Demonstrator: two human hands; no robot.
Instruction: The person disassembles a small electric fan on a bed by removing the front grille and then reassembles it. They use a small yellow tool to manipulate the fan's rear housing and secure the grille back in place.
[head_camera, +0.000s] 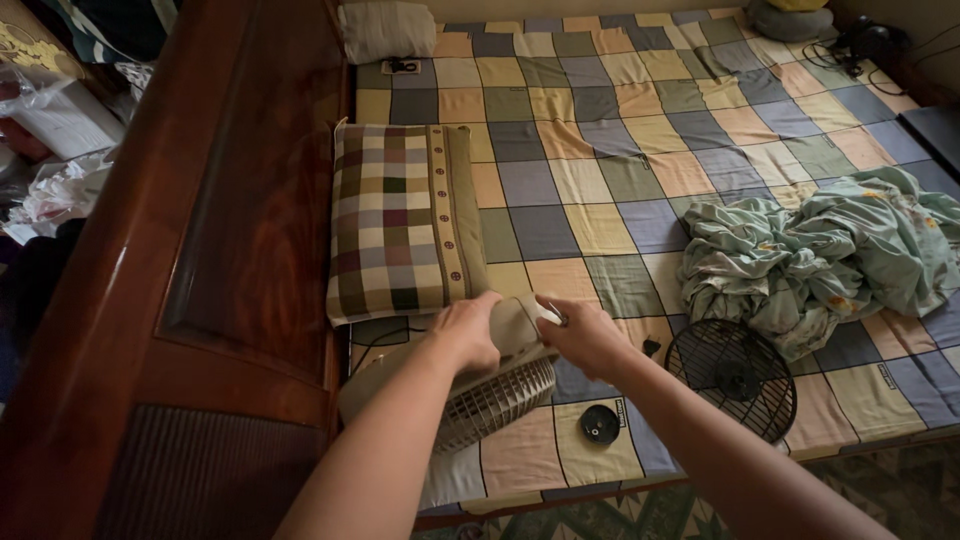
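A beige electric fan (495, 385) lies on the bed's checked sheet (600, 150), its rear grille facing the foot edge. My left hand (468, 330) grips the top of the fan's motor housing. My right hand (585, 335) holds the same housing from the other side, fingers closed on it. A detached black front grille (735, 375) lies flat on the sheet to the right of my right forearm. A small round black cap (599, 423) rests on the sheet just below my right wrist.
A plaid pillow (400, 220) lies just beyond my hands. A crumpled pale green blanket (820, 255) is heaped at the right. The dark wooden headboard (200, 250) runs along the left. Another pillow (388, 30) and black cables (850, 45) sit at the far end.
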